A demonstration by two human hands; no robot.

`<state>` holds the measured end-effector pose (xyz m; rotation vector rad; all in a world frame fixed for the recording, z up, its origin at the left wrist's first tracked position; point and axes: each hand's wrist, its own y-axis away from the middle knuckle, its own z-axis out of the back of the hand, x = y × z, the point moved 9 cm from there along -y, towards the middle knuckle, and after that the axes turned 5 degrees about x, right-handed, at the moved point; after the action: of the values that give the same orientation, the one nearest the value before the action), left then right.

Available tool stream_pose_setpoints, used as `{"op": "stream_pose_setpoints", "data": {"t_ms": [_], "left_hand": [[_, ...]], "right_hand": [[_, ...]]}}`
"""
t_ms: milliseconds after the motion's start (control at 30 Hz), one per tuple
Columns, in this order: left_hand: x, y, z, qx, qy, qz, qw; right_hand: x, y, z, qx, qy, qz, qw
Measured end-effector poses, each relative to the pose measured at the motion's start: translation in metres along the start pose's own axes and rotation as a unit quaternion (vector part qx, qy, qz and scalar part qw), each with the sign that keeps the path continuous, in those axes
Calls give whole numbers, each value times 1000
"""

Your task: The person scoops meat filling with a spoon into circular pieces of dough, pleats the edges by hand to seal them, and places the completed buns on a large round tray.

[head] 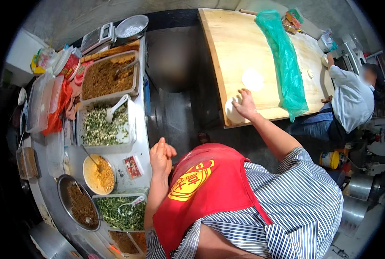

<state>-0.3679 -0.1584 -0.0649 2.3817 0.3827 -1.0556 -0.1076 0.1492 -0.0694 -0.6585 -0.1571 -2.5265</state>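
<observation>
My right hand (245,104) reaches over the near left corner of the wooden work table (234,42), its fingers spread at a flat round dough wrapper (234,111); whether it grips the edge is hard to tell. Just beyond the fingertips another round wrapper (253,79) lies flat. My left hand (162,155) hangs in the air beside the metal counter, fingers loosely raised and nothing seen in it. Near it on the counter are a small printed packet (133,167), a bowl of orange-yellow crumbly filling (103,176) and a tub of chopped greens (114,212).
Green plastic sheeting (284,64) lies across the table. A co-worker (352,94) stands at its right end, one hand on dough. Tubs of brown filling (106,77) and white-green filling (105,126), a steel bowl (79,204) and a scale (98,37) line the counter.
</observation>
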Motion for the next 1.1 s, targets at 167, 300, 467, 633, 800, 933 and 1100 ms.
{"op": "stream_pose_setpoints", "data": {"t_ms": [167, 300, 467, 633, 800, 933, 1100], "left_hand": [[45, -13, 0, -86, 107, 34, 990], [64, -25, -16, -131, 62, 57, 988], [88, -40, -15, -98, 67, 24, 993], [81, -33, -21, -147, 123, 44, 980], [87, -33, -5, -64, 261, 47, 962], [8, 8, -25, 79, 329, -104, 935], [-82, 98, 26, 91, 405, -240, 878]], "right_hand": [[-53, -9, -7, 168, 8, -172, 971], [-72, -17, -16, 209, -35, -176, 961], [-72, -32, -50, 338, -38, -50, 939], [60, -28, -18, 368, -24, 140, 919], [203, 27, -19, 476, -455, 70, 749], [310, 57, -33, 520, -490, 76, 695], [420, 57, -58, 400, -464, 307, 728]]}}
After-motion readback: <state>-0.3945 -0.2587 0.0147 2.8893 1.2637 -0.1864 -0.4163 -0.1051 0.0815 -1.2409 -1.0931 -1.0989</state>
